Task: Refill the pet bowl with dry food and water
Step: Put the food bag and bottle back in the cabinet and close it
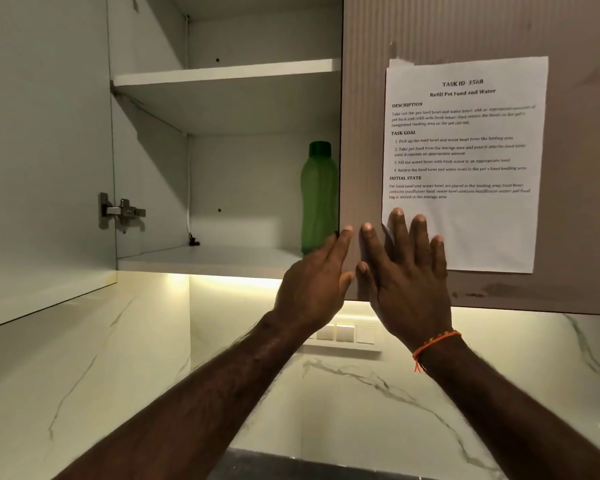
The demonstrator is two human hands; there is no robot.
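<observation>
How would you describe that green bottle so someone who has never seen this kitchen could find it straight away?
Look at the open wall cupboard above the marble splashback. On its lower shelf, at the far right beside the closed door that carries the printed sheet, stands the green bottle, upright, with a darker green cap. It is the only item visible on the shelves, just above the left hand.

Home kitchen: wall cupboard (222, 133), marble backsplash (361, 393).

Green bottle (318, 199), white paper sheet (465, 216), orange wrist thread (435, 342), grey-veined white marble wall (361, 393)
</observation>
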